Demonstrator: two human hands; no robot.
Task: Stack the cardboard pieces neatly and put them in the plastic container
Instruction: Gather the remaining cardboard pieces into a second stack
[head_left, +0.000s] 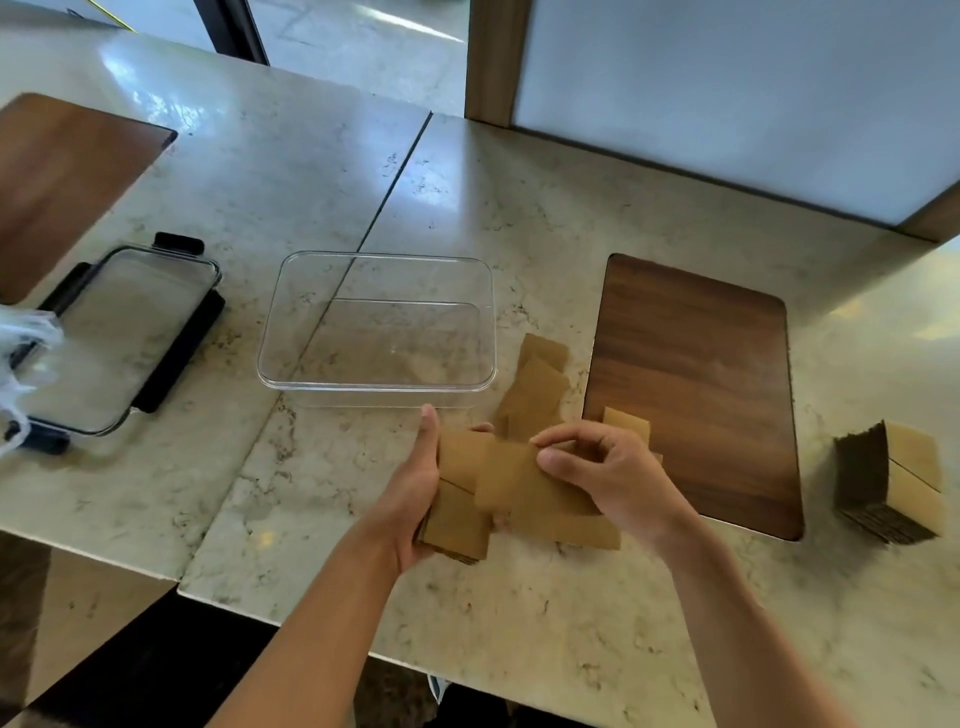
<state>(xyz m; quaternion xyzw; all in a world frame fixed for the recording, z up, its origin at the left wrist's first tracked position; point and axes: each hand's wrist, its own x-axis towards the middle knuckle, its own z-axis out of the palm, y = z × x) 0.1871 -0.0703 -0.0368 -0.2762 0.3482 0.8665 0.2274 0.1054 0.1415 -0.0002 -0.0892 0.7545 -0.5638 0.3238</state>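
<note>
Cardboard pieces (524, 483) loose, askew, just in front of the clear plastic container (376, 322), which holds nothing yet. Left hand (421, 483) clamps the bundle's edge; right hand (602, 467) pinches the top piece. Second squared stack (891, 488) far right of container, lid (119, 338) left. Stacking underway, loading pending

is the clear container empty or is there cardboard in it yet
Empty. The marble counter shows through the plastic container, and its lid lies off to its left.
</note>
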